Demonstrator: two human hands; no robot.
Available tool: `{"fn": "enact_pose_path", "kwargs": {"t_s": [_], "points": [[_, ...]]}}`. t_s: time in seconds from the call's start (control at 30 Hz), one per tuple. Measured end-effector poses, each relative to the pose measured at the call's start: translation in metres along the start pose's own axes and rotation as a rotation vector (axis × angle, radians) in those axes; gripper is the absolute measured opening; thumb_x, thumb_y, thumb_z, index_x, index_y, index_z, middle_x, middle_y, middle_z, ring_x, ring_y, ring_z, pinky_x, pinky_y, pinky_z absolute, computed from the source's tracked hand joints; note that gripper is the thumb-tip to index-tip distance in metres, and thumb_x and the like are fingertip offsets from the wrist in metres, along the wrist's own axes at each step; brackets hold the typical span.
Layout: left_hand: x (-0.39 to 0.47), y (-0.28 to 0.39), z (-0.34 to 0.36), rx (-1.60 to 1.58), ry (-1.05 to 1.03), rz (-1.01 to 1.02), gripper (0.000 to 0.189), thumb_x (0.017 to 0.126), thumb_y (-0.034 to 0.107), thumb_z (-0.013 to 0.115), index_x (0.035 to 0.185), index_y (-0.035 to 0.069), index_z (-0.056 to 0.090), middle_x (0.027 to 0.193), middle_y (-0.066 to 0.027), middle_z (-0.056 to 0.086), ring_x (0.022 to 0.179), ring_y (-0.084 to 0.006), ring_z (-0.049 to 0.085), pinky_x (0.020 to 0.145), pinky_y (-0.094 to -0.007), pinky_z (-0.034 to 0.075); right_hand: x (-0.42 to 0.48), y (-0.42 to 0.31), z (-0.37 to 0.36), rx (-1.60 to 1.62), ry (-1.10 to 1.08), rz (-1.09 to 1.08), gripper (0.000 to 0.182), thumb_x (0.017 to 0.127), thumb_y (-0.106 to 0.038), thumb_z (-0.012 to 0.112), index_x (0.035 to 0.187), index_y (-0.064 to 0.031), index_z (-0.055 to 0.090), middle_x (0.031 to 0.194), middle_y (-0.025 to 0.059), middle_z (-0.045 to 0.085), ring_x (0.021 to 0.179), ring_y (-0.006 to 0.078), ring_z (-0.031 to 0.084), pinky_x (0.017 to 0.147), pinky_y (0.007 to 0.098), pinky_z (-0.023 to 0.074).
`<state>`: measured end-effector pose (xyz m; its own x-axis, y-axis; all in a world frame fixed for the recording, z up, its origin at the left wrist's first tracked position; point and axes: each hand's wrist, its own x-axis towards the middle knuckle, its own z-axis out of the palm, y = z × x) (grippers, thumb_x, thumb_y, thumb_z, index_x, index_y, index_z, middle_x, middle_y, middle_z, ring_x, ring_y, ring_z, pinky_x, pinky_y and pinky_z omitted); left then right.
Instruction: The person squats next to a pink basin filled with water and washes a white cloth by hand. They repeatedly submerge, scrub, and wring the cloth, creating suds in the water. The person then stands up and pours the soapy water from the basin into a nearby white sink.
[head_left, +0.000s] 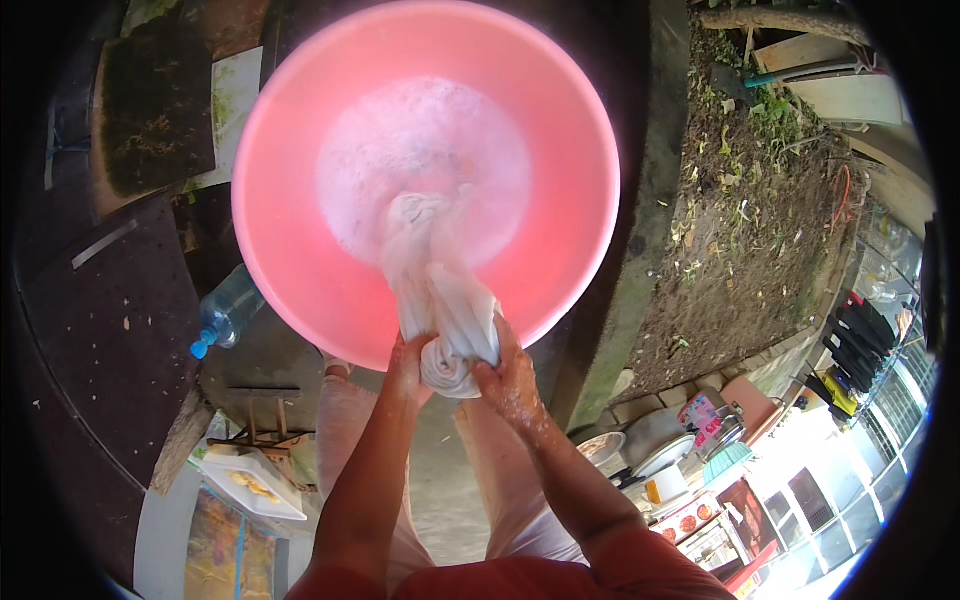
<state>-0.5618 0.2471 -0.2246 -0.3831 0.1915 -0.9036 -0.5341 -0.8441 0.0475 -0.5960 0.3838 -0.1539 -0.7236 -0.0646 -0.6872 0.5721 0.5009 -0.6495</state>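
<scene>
A large pink plastic basin (300, 217) holds soapy, foamy water (360, 150). Both hands grip a wet, twisted white cloth (454, 307) over the basin's near rim, and its far end hangs into the suds. My left hand (412, 367) is closed round the cloth's left side, its fingers partly hidden beneath it. On the right side, my right hand (510, 375) clasps the same bunched cloth, thumb near the rolled end and wet with some foam.
A clear blue plastic bottle (225, 311) lies left of the basin. A concrete ledge (637, 247) runs along the right, beside soil with leaves. Lower left is a white tray (259, 484); dishes and a white bowl (667, 454) are lower right.
</scene>
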Motion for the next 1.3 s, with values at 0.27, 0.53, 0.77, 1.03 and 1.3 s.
{"fn": "enact_pose_path", "kwargs": {"t_s": [0.27,0.53,0.77,1.03,1.3], "points": [[-0.047,-0.012,-0.007,0.120,-0.081,0.010,0.067,0.079,0.020,0.065,0.132,0.007,0.026,0.121,-0.0086,0.045,0.110,-0.0209,0.046,0.093,-0.0370,0.040,-0.001,-0.002,0.012,-0.269,-0.214,-0.166,0.066,0.068,-0.003,0.051,0.130,0.0061,0.028,0.113,0.0312,0.046,0.113,0.0420,0.041,0.096,0.0398,0.0337],[-0.064,0.001,0.006,0.014,-0.077,-0.197,0.050,0.077,0.023,0.065,0.118,0.004,0.043,0.106,-0.0101,0.054,0.095,-0.0255,0.055,0.083,-0.0368,0.046,0.009,-0.003,-0.012,0.908,-0.012,0.326,0.053,0.081,-0.023,0.056,0.127,-0.0021,0.039,0.100,0.0113,0.061,0.091,0.0249,0.057,0.088,0.0359,0.0409],[-0.111,-0.005,0.009,0.350,-0.015,0.088,0.043,0.076,0.022,0.062,0.112,0.003,0.049,0.100,-0.0122,0.057,0.091,-0.0257,0.057,0.079,-0.0374,0.046,0.008,0.043,0.096,1.703,-0.077,0.534,0.056,0.084,-0.040,0.049,0.124,-0.0029,0.040,0.106,0.0120,0.057,0.102,0.0271,0.052,0.090,0.0420,0.0394],[-0.055,0.086,-0.005,1.346,-0.481,0.455,0.036,0.075,0.022,0.059,0.105,0.002,0.054,0.093,-0.0147,0.060,0.086,-0.0259,0.059,0.075,-0.0380,0.046,0.083,0.015,0.038,1.180,-0.133,0.236,0.054,0.077,-0.028,0.059,0.122,-0.0017,0.041,0.105,0.0112,0.057,0.099,0.0249,0.054,0.084,0.0387,0.0436],[-0.003,0.119,0.081,1.967,-0.164,-0.004,0.025,0.070,0.022,0.054,0.085,0.002,0.062,0.079,-0.0177,0.062,0.075,-0.0270,0.061,0.067,-0.0361,0.047,0.115,0.004,0.042,0.167,0.180,-0.182,0.061,0.069,-0.016,0.071,0.120,0.0001,0.042,0.104,0.0105,0.058,0.096,0.0228,0.056,0.080,0.0358,0.0474]]}}
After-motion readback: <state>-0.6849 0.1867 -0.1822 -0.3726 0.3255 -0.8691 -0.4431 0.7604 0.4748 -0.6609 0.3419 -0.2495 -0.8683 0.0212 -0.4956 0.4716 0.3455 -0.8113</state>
